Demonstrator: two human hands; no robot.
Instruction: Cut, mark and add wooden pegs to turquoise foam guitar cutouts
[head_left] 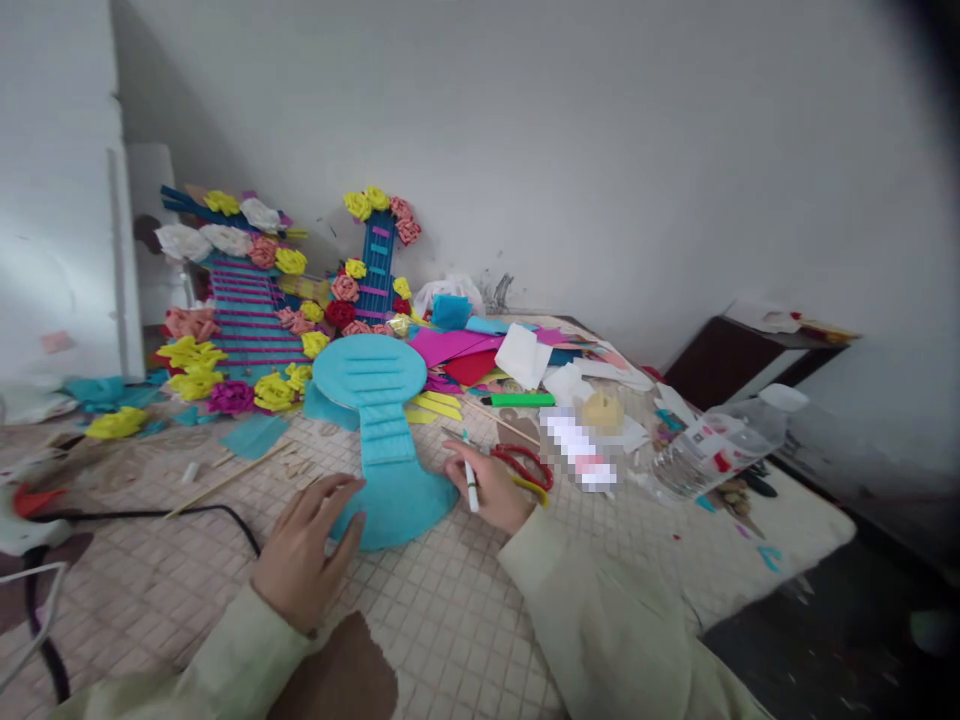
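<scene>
A turquoise paper piece (382,440), shaped like a round top on a ribbed stem with a rounded base, lies on the tiled tabletop (450,620). My left hand (307,555) lies flat with fingers stretched out, its fingertips pressing the base's left edge. My right hand (487,485) is closed around a white pen (469,475), tip pointing up and away, just right of the stem. Both arms wear pale sleeves.
Red-handled scissors (529,465) lie right of my right hand, beyond them a green marker (517,400), coloured paper sheets (480,350) and a plastic water bottle (712,440) on its side. Paper-flower structures (247,300) stand at the back left. A black cable (150,515) crosses the left. A dark side table (735,365) stands right.
</scene>
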